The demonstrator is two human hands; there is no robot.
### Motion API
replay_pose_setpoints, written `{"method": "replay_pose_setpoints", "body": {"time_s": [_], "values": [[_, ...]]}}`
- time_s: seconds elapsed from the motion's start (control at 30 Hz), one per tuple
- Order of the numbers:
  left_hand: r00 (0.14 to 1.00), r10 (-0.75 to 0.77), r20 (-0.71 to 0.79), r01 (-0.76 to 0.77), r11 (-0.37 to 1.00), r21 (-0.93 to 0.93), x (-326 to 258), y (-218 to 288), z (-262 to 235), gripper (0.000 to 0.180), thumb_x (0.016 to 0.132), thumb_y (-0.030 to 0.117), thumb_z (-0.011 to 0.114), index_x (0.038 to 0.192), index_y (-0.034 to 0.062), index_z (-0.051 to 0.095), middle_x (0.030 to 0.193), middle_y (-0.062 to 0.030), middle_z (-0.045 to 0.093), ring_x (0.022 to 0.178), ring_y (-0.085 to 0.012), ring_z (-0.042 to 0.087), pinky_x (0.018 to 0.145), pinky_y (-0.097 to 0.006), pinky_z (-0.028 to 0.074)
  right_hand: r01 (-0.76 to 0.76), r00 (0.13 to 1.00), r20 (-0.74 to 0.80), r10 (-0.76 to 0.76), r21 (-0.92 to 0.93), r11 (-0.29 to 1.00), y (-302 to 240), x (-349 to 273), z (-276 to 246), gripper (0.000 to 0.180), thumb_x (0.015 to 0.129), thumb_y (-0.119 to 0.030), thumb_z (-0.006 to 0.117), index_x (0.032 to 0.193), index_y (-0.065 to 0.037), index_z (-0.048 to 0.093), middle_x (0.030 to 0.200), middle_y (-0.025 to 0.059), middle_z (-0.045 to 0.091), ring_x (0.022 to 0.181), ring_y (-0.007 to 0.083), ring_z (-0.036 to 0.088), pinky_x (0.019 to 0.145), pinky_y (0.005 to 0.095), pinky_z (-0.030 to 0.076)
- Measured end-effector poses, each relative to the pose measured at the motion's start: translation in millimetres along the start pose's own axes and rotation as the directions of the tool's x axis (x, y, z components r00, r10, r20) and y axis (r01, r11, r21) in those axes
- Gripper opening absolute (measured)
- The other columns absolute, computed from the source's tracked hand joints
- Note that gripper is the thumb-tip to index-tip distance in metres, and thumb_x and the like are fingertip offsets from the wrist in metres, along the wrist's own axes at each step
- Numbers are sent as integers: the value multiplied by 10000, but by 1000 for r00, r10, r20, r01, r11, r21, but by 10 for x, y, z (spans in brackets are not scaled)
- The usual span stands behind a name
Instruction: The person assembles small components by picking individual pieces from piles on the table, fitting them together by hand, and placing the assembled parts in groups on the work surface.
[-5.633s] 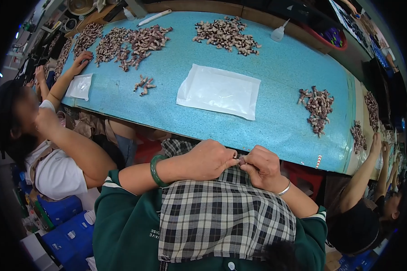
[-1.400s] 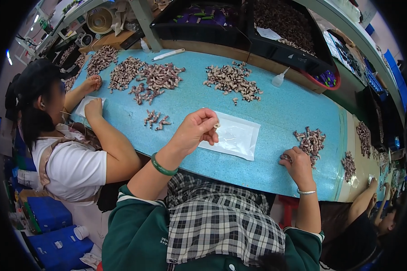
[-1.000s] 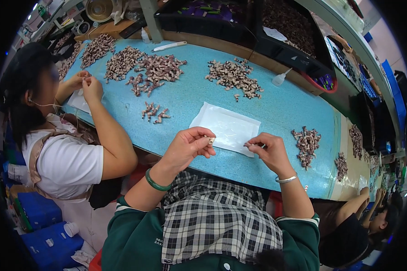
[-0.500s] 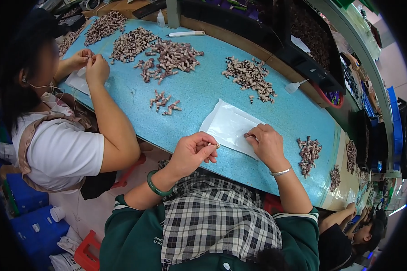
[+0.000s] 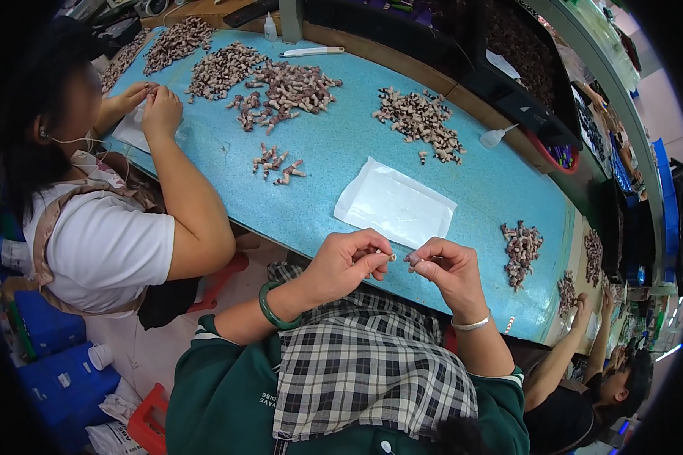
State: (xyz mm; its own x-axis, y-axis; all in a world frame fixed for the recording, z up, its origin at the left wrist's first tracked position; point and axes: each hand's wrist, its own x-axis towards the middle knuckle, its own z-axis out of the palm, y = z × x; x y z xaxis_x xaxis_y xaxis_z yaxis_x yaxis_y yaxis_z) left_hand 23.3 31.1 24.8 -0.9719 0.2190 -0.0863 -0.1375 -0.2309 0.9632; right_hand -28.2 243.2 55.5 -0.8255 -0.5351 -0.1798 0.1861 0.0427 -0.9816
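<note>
Grip status: left hand (image 5: 349, 258) pinches a cream piece (image 5: 391, 258) between thumb and forefinger; right hand (image 5: 455, 274) pinches a purplish piece (image 5: 411, 259), just beside it at 3 o'clock. Both are at 6 o'clock of the white packet (image 5: 396, 201) on the blue tabletop (image 5: 341, 136). Left hand points toward 2 o'clock, right toward 11.

A plaid black-and-white apron (image 5: 372, 383) covered a dark green, white-cuffed top (image 5: 216, 394); a green bangle (image 5: 266, 307) circled the left wrist (image 5: 305, 294), a silver bracelet (image 5: 472, 325) the right.
</note>
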Motion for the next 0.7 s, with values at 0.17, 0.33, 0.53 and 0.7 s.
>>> {"method": "replay_pose_setpoints", "body": {"time_s": [0.17,0.33,0.53,0.7], "values": [[999,-9,35,7,999,49,-35,-2,91,103,922,3,542,1006,-4,601,796,-53,644,735,-104,640,655,-222,524,171,982,-38,-187,-253,952,55,-108,19,94,788,-54,732,874,-24,707,792,41,658,714,99,605,639,230,481],[999,29,37,-31,998,62,-64,-12,163,99,917,-9,542,988,-15,612,802,-59,646,737,-109,640,667,-228,533,213,970,-29,-242,-384,898,30,-185,40,91,776,-56,741,858,-33,708,769,41,649,675,97,595,584,224,464],[983,167,72,-182,888,423,-87,76,218,75,862,-30,579,922,-31,625,735,-80,651,675,-121,649,611,-240,527,304,937,33,-347,-565,767,54,-266,43,117,742,-35,755,847,-33,704,726,50,631,633,116,585,554,237,454],[965,247,85,-253,802,541,-106,-10,312,62,835,-35,591,886,-20,622,710,-94,648,627,-154,657,569,-256,519,431,859,29,-511,-579,692,236,-307,86,176,661,-17,767,813,-65,692,655,64,555,594,195,532,514,305,416]]}}
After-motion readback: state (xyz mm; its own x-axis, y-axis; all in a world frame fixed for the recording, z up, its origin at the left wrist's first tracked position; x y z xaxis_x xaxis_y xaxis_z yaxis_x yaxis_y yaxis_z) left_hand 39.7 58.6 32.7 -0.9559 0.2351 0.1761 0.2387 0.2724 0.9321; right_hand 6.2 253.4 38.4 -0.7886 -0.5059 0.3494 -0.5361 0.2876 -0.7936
